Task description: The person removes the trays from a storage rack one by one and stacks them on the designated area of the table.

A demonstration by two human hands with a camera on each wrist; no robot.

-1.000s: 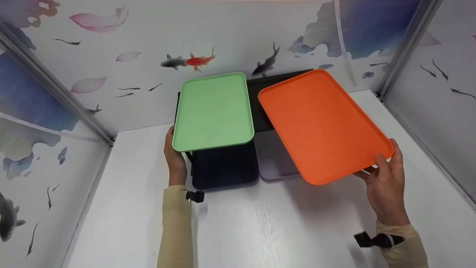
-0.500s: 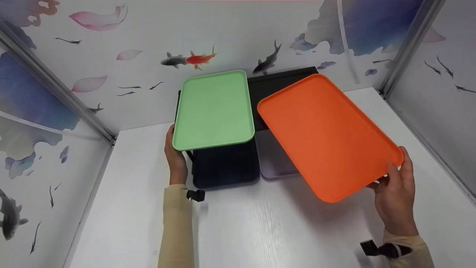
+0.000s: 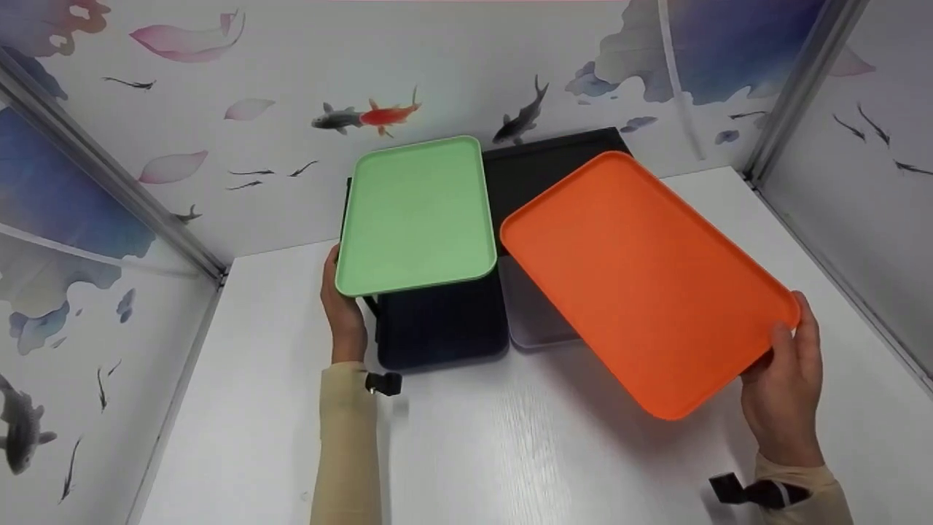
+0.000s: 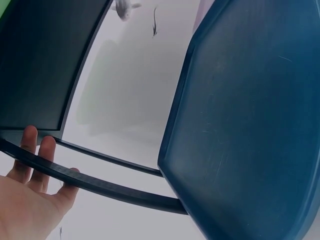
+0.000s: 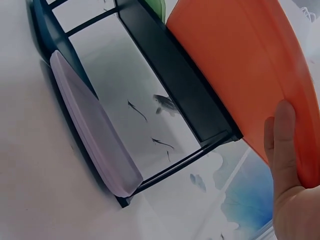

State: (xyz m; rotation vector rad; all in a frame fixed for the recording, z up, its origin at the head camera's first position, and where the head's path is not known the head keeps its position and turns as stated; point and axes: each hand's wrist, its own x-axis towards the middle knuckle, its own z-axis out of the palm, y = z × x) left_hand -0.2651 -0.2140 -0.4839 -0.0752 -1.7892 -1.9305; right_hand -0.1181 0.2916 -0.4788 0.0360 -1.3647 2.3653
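Observation:
My right hand (image 3: 787,394) grips an orange tray (image 3: 649,284) at its near right corner, thumb on the upper face and the other fingers mostly hidden. The tray is held slanted, its far end in front of a black rack (image 3: 561,164). My left hand (image 3: 344,313) holds the rack's left side; in the left wrist view its fingers pass behind a curved black bar (image 4: 110,190), fingertips at the shelf edge. A light green tray (image 3: 415,215) lies on the rack's upper left. Lower down are a dark blue tray (image 3: 441,328) and a pale purple tray (image 5: 95,130).
The rack stands on a white table (image 3: 466,452) near the back wall (image 3: 437,65), which is printed with fish and petals. Side walls close in the table at left and right. The orange tray covers part of the purple tray in the head view.
The orange tray has moved right and towards me, turning slightly, with my right hand. More of the rack's black upper shelf shows. My left hand and the green tray stay put.

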